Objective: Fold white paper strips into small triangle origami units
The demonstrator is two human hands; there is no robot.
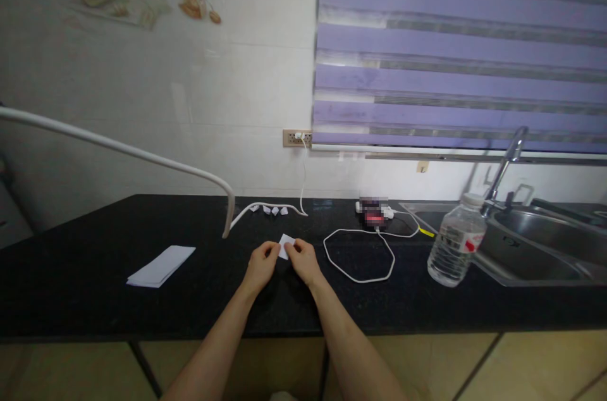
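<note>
Both of my hands meet over the black counter [85, 274] and pinch a small white piece of paper [286, 243] between them. My left hand [260, 265] grips its left side with fingers curled. My right hand [302, 260] grips its right side, thumb and fingers closed on the paper. Part of the paper is hidden behind my fingers. A stack of white paper sheets [161, 265] lies on the counter to the left. Several small folded white paper pieces [270, 210] sit in a row near the wall.
A white cable loop [360, 255] lies just right of my hands, running to a device [374, 211] and a wall socket [296, 138]. A plastic water bottle [456, 241] stands beside a steel sink [531, 249] with tap. A white curved tube [142, 157] arches over the left.
</note>
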